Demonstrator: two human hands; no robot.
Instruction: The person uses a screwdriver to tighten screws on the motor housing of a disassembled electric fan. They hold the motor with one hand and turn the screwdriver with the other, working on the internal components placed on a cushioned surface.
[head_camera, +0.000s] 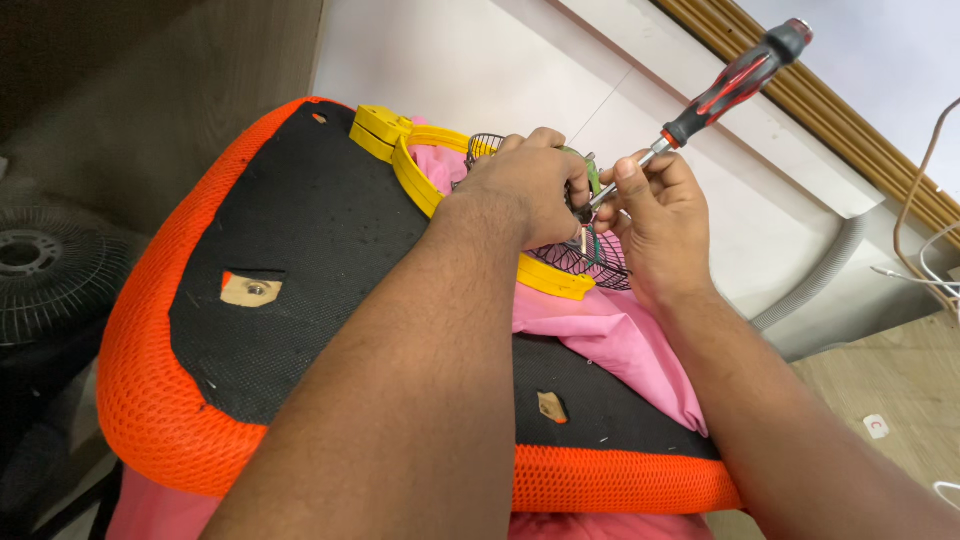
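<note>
The right hand (660, 215) grips the screwdriver (720, 95); the left hand (530, 185) clamps the yellow racket (420, 180); a screw is being turned; the tip must stay put.

A small white square tag (876, 426) with a red mark lies on the wooden floor, at the lower right.

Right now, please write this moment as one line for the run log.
left hand: on yellow fan frame and wire grille | right hand: holds red-black screwdriver | support: orange-black cushion, pink cloth
</note>
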